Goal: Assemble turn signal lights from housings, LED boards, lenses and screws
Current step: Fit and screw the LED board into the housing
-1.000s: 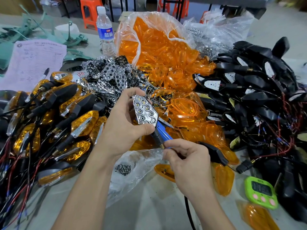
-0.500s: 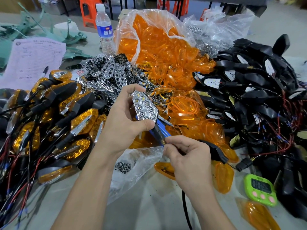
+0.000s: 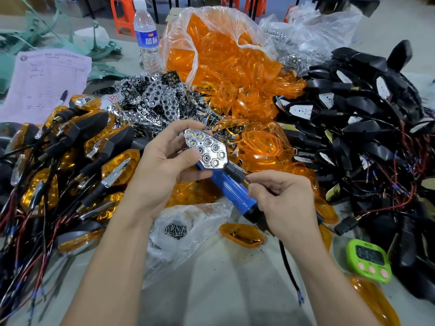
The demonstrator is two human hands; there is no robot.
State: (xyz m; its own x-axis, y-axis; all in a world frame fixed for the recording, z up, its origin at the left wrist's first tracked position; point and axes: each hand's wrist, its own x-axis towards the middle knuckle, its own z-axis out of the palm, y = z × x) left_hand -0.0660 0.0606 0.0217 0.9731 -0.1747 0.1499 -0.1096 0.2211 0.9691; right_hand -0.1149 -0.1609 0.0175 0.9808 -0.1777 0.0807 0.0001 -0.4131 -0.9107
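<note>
**Seating check before lens fit**

My left hand, with the screws bagged below its wrist, curls thumb and fingers round the light unit, chrome reflector face up. The blue screwdriver lies under it, and a loose lens sits on the table nearby. My right hand pinches the unit's stem; I cannot tell if it also supports the driver. To do: keep the unit level, confirm the reflector sits flush, then add lens and screws.
</note>
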